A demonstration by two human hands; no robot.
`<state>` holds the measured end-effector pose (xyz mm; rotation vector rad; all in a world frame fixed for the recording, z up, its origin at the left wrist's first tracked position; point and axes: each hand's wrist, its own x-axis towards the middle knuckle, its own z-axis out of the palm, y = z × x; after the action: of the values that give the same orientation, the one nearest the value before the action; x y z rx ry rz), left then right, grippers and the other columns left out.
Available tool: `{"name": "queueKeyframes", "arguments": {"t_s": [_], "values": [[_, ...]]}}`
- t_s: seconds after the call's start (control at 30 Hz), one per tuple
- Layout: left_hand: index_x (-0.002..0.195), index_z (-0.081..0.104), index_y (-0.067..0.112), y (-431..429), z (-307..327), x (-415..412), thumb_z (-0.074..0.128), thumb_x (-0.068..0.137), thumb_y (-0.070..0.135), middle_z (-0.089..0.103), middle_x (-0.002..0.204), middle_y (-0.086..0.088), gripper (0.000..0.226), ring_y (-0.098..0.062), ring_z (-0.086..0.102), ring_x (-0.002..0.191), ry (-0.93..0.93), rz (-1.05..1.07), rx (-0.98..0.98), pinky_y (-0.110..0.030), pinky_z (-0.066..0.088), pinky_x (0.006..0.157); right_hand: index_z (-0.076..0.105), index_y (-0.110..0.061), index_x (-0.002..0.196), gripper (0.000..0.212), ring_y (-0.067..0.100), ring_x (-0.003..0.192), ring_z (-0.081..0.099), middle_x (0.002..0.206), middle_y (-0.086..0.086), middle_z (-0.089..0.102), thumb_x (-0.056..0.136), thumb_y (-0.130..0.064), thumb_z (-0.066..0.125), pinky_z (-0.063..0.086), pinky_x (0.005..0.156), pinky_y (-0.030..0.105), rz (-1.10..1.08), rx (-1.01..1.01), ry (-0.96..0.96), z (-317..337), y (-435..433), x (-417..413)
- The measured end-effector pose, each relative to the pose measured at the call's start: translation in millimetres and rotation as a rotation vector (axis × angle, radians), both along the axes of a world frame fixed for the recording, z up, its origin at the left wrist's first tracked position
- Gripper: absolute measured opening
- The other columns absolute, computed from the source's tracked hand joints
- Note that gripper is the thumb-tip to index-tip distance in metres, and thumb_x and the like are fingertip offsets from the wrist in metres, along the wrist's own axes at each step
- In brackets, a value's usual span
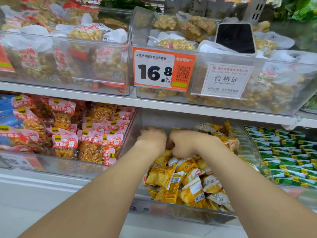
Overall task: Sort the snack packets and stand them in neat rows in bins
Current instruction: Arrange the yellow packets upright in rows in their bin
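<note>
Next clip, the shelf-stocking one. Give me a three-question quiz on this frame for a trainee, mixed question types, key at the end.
1. True or false: the left hand and the right hand are reaching into a bin of red packs.
2. Multiple choice: the packets lying jumbled in the clear bin below the hands are mostly A) green, B) yellow, C) blue.
3. Fill in the blank: the orange price tag reads ___.

Key
1. False: both hands are in the clear bin, over the jumbled packets.
2. B.
3. 16.8.
</note>
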<state>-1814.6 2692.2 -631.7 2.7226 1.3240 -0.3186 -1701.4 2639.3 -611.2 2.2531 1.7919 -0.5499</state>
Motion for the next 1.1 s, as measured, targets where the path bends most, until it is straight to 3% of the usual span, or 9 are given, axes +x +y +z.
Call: {"name": "queueKeyframes", "arguments": {"t_s": [0.23, 0.4, 0.53, 0.63, 0.73, 0.83, 0.93, 1.0, 1.1], "values": [[0.138, 0.047, 0.011, 14.2, -24.4, 17.0, 0.057, 0.096, 0.009, 0.054, 0.143, -0.017, 0.043, -0.037, 0.049, 0.136, -0.010, -0.036, -0.043, -0.044, 0.037, 0.112, 0.053, -0.019, 0.097, 0.016, 0.034, 0.104, 0.055, 0.106, 0.009, 0.054, 0.095, -0.034, 0.048, 0.041, 0.085, 0.035, -0.075, 0.144, 0.018, -0.2, -9.4, 9.1], [0.131, 0.052, 0.011, 12.6, -15.8, 12.7, 0.066, 0.094, 0.006, 0.041, 0.138, -0.016, 0.040, -0.042, 0.062, 0.117, -0.301, 0.046, -0.144, -0.042, 0.052, 0.097, 0.056, -0.016, 0.123, 0.024, 0.036, 0.113, 0.060, 0.122, 0.013, 0.062, 0.100, -0.025, 0.056, 0.054, 0.088, 0.040, -0.210, 0.374, 0.116, -0.2, -14.9, 13.1], [0.128, 0.058, 0.010, 11.4, 9.4, -2.6, 0.089, 0.077, 0.009, 0.057, 0.128, -0.013, 0.060, -0.032, 0.065, 0.111, -0.504, 0.068, -0.051, -0.032, 0.053, 0.084, 0.053, -0.025, 0.141, 0.048, 0.032, 0.130, 0.054, 0.138, 0.008, 0.059, 0.095, -0.025, 0.064, 0.051, 0.102, 0.039, -0.246, 0.434, 0.210, -1.4, -17.8, 13.4], [0.105, 0.076, 0.013, 8.6, 22.7, -16.5, 0.093, 0.071, 0.019, 0.073, 0.105, -0.006, 0.039, -0.025, 0.070, 0.094, -0.566, 0.066, -0.035, -0.030, 0.056, 0.077, 0.065, -0.032, 0.126, 0.039, 0.018, 0.111, 0.066, 0.122, -0.005, 0.071, 0.088, -0.034, 0.072, 0.056, 0.096, 0.036, -0.131, 0.433, 0.380, 0.6, -21.4, 10.3], [0.090, 0.074, 0.022, 5.7, 27.5, -29.7, 0.091, 0.072, 0.016, 0.070, 0.093, -0.002, 0.025, -0.023, 0.069, 0.092, -0.684, 0.039, -0.057, -0.027, 0.050, 0.071, 0.074, -0.029, 0.103, 0.019, 0.020, 0.091, 0.073, 0.097, -0.006, 0.078, 0.088, -0.037, 0.081, 0.059, 0.086, 0.041, -0.081, 0.522, 0.594, -1.2, -25.9, 8.9], [0.102, 0.066, 0.022, 1.3, 29.6, -39.6, 0.090, 0.077, 0.019, 0.063, 0.092, -0.002, 0.034, -0.024, 0.065, 0.092, -0.762, 0.026, -0.083, -0.025, 0.041, 0.070, 0.079, -0.021, 0.100, 0.013, 0.020, 0.081, 0.075, 0.086, 0.002, 0.080, 0.096, -0.034, 0.076, 0.058, 0.077, 0.040, -0.104, 0.633, 0.639, 2.4, -30.5, 9.0], [0.119, 0.064, 0.017, -0.2, 34.4, -47.9, 0.093, 0.077, 0.025, 0.067, 0.105, -0.004, 0.051, -0.020, 0.064, 0.096, -0.793, 0.049, -0.123, -0.026, 0.047, 0.073, 0.076, -0.017, 0.084, 0.032, 0.004, 0.059, 0.063, 0.067, -0.006, 0.072, 0.104, -0.039, 0.064, 0.049, 0.060, 0.027, -0.146, 0.628, 0.595, 8.2, -34.1, 4.8], [0.118, 0.065, 0.015, 1.2, 39.2, -54.6, 0.094, 0.077, 0.026, 0.068, 0.103, -0.003, 0.052, -0.018, 0.066, 0.093, -0.791, 0.053, -0.157, -0.027, 0.052, 0.072, 0.075, -0.016, 0.078, 0.040, 0.001, 0.055, 0.059, 0.062, -0.010, 0.070, 0.105, -0.042, 0.060, 0.044, 0.057, 0.020, -0.228, 0.555, 0.677, 13.2, -36.4, 2.2], [0.102, 0.071, 0.010, 3.1, 44.8, -61.9, 0.092, 0.079, 0.029, 0.071, 0.093, 0.000, 0.037, -0.019, 0.069, 0.090, -0.762, -0.003, -0.115, -0.038, 0.059, 0.079, 0.081, -0.017, 0.098, 0.037, 0.010, 0.064, 0.059, 0.076, -0.003, 0.076, 0.104, -0.047, 0.060, 0.045, 0.067, 0.023, -0.291, 0.475, 0.810, 18.3, -35.9, 4.3]]}}
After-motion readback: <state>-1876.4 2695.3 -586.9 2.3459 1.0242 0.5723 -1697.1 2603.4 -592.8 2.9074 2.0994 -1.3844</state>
